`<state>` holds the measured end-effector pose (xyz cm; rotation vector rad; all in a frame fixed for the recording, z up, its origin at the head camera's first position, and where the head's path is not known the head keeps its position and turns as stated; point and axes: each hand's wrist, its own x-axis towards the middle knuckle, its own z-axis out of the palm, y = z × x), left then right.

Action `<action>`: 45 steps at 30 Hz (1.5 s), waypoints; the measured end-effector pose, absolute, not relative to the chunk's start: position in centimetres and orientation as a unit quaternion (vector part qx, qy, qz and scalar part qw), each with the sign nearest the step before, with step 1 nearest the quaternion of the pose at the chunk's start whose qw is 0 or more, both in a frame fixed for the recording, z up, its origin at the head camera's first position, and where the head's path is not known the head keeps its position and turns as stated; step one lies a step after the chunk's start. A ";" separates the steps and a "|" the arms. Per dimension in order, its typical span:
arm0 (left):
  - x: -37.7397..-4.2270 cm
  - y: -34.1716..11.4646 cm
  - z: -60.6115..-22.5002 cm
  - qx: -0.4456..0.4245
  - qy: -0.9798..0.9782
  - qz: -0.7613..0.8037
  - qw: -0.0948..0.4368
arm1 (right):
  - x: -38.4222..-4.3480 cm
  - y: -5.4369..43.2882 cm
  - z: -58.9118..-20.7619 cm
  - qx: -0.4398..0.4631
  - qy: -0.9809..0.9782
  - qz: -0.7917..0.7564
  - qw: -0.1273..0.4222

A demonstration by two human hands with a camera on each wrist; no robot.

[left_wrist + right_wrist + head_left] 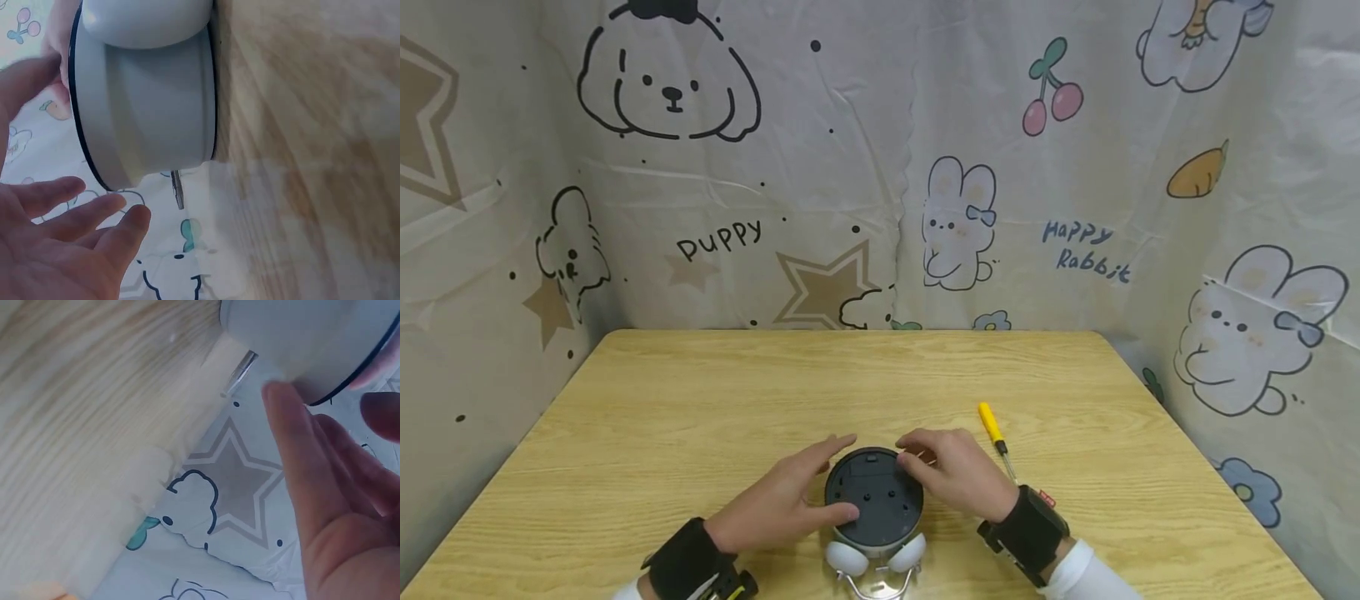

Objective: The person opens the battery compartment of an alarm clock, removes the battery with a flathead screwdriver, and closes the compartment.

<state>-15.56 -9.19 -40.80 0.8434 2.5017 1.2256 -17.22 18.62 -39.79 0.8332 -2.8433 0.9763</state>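
Note:
A twin-bell alarm clock (874,500) lies face down, its dark back panel (880,518) turned up. Its white bells (847,558) and metal handle (880,593) point toward the person. My left hand (793,496) is at the clock's left side, thumb over the back panel and fingers spread by the pale casing (147,109). At the far right rim is my right hand (958,471), its thumb near the panel edge and its fingers by the side. No separate item shows clearly in that hand. A metal leg (240,372) sticks out from the clock's far end.
A screwdriver (992,427) with a yellow handle lies right of the clock, its shaft running toward the right wrist. A small red item (1047,498) shows beside the right wristband. Printed cloth (835,183) hangs behind the wooden table (737,383).

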 end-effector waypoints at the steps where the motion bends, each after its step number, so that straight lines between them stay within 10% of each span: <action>1: -15.5 -9.1 -40.8 0.289 0.856 0.411 0.117 | -17.2 18.6 -39.8 0.273 -0.908 0.317 0.018; 13: -15.1 -8.6 -41.2 0.289 0.855 0.404 0.144 | -16.8 17.6 -40.4 0.343 -0.895 0.275 0.076; 45: -15.4 -8.7 -41.7 0.293 0.850 0.406 0.164 | -16.8 16.2 -41.0 0.316 -0.912 0.260 0.024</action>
